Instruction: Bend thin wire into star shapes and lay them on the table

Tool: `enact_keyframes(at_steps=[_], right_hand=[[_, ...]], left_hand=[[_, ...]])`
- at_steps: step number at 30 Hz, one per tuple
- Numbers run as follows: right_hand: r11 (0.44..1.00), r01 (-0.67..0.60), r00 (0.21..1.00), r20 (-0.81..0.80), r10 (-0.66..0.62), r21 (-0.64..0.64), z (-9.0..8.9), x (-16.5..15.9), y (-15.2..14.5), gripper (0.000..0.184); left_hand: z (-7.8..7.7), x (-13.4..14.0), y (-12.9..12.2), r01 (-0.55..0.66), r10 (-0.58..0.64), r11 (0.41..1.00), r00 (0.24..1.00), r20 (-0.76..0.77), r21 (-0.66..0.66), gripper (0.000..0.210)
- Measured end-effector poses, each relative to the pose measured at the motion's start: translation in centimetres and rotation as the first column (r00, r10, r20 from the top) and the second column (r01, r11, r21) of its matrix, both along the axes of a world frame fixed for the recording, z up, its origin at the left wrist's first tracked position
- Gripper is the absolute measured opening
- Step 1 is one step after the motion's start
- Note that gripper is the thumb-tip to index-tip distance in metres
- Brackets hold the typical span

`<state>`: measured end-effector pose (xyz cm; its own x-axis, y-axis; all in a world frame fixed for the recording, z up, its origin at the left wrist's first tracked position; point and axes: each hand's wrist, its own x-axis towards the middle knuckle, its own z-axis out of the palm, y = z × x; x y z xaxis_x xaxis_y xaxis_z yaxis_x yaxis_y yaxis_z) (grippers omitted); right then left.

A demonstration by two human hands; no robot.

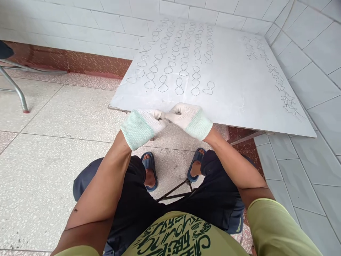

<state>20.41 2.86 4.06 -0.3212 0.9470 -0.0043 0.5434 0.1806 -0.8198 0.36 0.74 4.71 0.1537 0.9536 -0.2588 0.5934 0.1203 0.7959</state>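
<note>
My left hand (pixel 145 124) and my right hand (pixel 186 119) wear white work gloves with mint-green knitted cuffs. They meet fingertip to fingertip over the front edge of a white board (pixel 229 92). Both are closed in a pinch; whatever lies between the fingers is too small or hidden to name. Just beyond them, rows of thin dark wire figure-eights (pixel 179 86) lie flat on the board. The nearest ones are a short way past my fingers. A lone figure-eight (pixel 209 88) sits at the right end of the front row.
Along the board's right side run thin wire star shapes (pixel 289 103), some overlapping. A tiled wall (pixel 128 21) borders the board behind and to the right. At far left stands a metal chair leg (pixel 16 87) on the speckled floor (pixel 66 113). My knees and sandalled feet are below.
</note>
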Motion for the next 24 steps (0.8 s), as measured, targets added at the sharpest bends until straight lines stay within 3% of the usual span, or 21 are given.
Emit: enact_keyframes(at_steps=[7, 12, 16, 24], right_hand=[[0.997, 0.071, 0.997, -0.030, -0.071, -0.009, 0.4, 0.0, 0.0, 0.037], [0.990, 0.100, 0.986, -0.122, -0.112, -0.100, 0.7, -0.4, -0.3, 0.037], [0.986, 0.141, 0.978, -0.143, -0.153, -0.090, 0.8, -0.5, -0.8, 0.039], [0.995, 0.069, 0.973, -0.214, -0.083, -0.071, -0.5, 0.1, 0.0, 0.041]], left_hand=[[-0.9, -0.1, 0.6, 0.044, -0.034, 0.995, 0.993, 0.111, -0.086, 0.014], [-2.0, -0.4, 0.8, -0.001, 0.011, 0.999, 0.980, 0.198, -0.049, 0.018], [-2.6, -0.6, 0.8, 0.029, -0.018, 0.999, 0.961, 0.276, -0.037, 0.023], [-2.1, -0.9, 0.9, -0.089, 0.076, 0.996, 0.906, 0.416, 0.013, 0.030]])
